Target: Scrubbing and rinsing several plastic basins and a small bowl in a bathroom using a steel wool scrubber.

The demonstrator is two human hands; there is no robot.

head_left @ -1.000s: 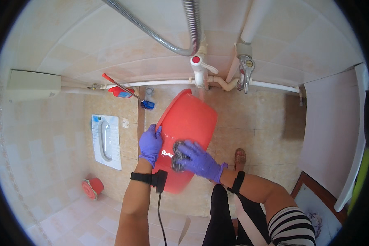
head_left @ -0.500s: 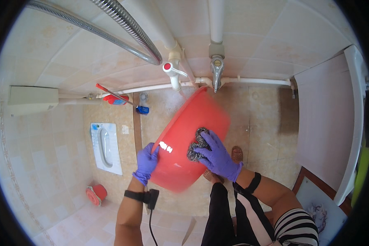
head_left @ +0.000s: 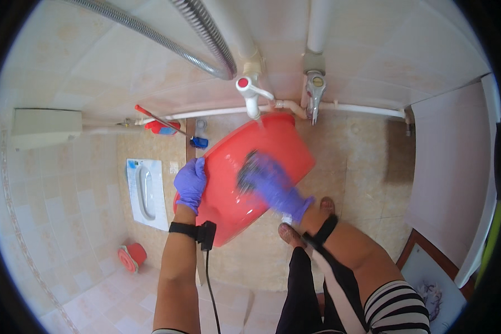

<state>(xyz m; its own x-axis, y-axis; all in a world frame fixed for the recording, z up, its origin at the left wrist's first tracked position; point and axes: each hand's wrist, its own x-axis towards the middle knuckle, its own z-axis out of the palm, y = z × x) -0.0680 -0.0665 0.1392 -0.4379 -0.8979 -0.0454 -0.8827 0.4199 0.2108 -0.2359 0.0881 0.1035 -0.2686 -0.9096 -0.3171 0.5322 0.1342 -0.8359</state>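
A large red plastic basin (head_left: 286,147) stands tilted below the white tap, its surface wet and shiny. My left hand (head_left: 190,181), in a purple rubber glove, is closed round the basin's left rim; its fingertips are partly hidden. My right hand (head_left: 274,185), in a matching glove, is blurred by motion over the middle of the basin. Under its fingers a grey steel-wool scourer (head_left: 247,171) presses against the red plastic.
A white tap (head_left: 252,97) with a red cap and a chrome tap (head_left: 315,94) jut from the wall pipes. Left of the basin lie a red-handled brush (head_left: 198,142), a red bottle (head_left: 162,128) and a squat toilet (head_left: 146,192). A small red bucket (head_left: 132,257) stands farther back left.
The basin has turned and its lower part has shifted left. My left hand has moved up and left with the rim. My right hand has slid the scourer up and left across the basin.
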